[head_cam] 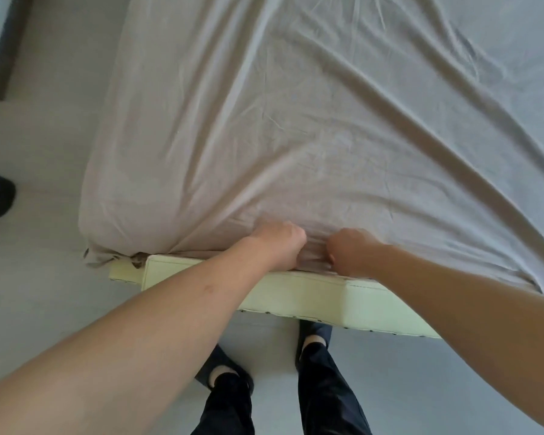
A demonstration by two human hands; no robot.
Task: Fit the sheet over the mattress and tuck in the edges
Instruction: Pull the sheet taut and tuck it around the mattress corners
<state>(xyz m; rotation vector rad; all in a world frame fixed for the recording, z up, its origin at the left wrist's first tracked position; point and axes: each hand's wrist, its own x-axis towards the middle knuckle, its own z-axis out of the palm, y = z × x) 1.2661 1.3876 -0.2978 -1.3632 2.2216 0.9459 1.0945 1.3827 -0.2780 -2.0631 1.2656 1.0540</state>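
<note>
Two fists — left hand (278, 243), right hand (350, 252) — gripping sheet (296, 120).

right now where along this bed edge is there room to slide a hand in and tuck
Crowded at the middle: the left hand and right hand grip the sheet close together above the cream bed frame. Free stretches: left of the left hand toward the bunched corner, and right of the right hand along the draped edge.
</note>
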